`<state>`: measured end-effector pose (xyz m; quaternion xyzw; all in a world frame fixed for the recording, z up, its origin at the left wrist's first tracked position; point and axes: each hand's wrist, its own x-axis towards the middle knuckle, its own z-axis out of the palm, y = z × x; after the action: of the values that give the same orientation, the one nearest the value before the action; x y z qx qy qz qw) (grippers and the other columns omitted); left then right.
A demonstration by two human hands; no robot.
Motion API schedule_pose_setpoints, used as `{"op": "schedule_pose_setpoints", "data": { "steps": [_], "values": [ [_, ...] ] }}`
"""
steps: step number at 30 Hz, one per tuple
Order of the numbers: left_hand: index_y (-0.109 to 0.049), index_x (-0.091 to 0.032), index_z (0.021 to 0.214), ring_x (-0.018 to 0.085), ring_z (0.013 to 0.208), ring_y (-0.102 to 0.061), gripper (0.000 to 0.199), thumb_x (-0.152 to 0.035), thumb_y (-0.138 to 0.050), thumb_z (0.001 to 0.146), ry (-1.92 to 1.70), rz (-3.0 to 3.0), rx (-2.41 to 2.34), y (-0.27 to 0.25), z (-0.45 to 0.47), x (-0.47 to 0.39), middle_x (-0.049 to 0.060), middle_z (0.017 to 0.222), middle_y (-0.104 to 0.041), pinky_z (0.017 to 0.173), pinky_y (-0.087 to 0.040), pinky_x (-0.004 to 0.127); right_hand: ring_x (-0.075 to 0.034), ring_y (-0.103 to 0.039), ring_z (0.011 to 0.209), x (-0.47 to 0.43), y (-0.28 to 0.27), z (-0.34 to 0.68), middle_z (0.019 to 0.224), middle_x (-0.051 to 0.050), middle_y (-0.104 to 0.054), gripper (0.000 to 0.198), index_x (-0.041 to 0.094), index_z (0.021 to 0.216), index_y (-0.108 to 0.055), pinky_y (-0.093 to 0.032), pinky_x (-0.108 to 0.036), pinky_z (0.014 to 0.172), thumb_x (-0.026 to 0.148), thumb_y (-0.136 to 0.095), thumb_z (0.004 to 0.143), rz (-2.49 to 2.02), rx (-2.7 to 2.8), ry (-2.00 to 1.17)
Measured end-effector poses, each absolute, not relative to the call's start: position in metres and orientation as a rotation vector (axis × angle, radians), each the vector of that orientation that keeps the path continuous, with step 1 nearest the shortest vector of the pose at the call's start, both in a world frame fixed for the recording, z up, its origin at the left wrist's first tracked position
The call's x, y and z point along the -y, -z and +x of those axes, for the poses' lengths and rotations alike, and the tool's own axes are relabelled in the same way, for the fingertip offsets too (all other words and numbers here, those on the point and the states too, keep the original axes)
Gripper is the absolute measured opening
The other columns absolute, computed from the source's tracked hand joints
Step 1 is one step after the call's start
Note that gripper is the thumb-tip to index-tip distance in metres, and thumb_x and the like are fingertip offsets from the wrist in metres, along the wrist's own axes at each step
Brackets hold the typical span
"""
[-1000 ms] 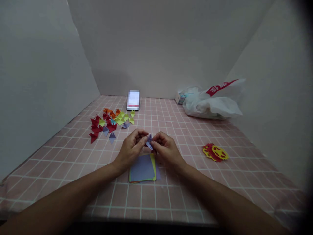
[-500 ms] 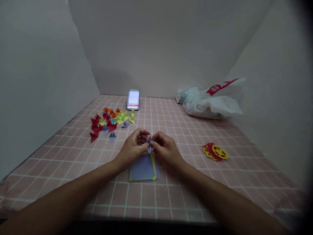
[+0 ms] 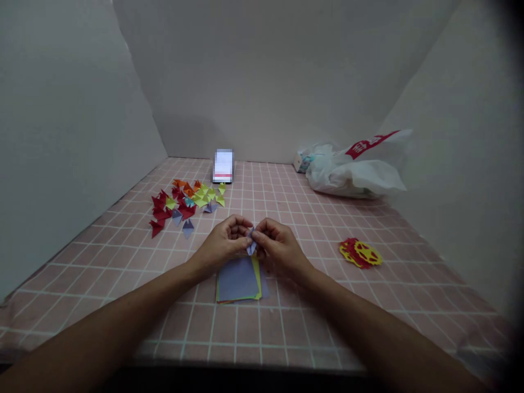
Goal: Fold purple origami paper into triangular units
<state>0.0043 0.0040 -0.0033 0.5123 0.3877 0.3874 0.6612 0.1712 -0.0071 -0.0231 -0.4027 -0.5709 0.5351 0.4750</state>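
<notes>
Folded paper (image 3: 251, 245), purple, is between the two hands, by the far edge of the stack. The left hand (image 3: 230, 237) pinches its left side with thumb and fingers; the right hand (image 3: 280, 244) pinches the other side.

The tabletop (image 3: 315, 333) ends in a straight near edge under the forearms, its white grid running well past the stack (image 3: 239, 279). Purple tops that pile, with yellow edges askew. A broad stretch of tabletop separates the right hand from the red and yellow cut-outs (image 3: 368, 253). Small folded figures (image 3: 201, 197) cluster far left. Far right, the bag (image 3: 356, 177) carries pale characters on a red band, too blurred to read; a box (image 3: 302, 162) adjoins it. The phone (image 3: 223, 164), its screen pixelated, stands near the back wall (image 3: 262, 98).
</notes>
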Motion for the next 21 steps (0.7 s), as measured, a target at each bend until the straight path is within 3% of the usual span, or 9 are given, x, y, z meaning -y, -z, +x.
{"op": "schedule_pose_setpoints", "data": {
  "steps": [6,21],
  "values": [
    [-0.058,-0.017,0.095,0.010,0.073,-0.063,0.033,-0.021,-0.077,0.068,-0.956,1.159,-0.829,0.0061,0.0033,-0.0059,-0.002,0.082,-0.064,0.069,-0.051,0.024,-0.011,-0.057,0.051,0.0047,0.0229,0.1739,0.063,0.002,-0.062,0.024,0.018,0.079,-0.058,-0.046,-0.025,0.053,0.040,-0.065,0.087,-0.855,1.321,-1.425],
    [-0.061,-0.017,0.096,0.010,0.073,-0.062,0.034,-0.021,-0.079,0.068,-0.984,1.174,-0.841,0.0053,0.0029,-0.0057,-0.002,0.081,-0.064,0.069,-0.049,0.023,-0.010,-0.057,0.050,0.0026,0.0234,0.1757,0.061,0.004,-0.060,0.028,0.019,0.078,-0.057,-0.045,-0.024,0.051,0.043,-0.072,0.083,-0.875,1.361,-1.432]
  ]
}}
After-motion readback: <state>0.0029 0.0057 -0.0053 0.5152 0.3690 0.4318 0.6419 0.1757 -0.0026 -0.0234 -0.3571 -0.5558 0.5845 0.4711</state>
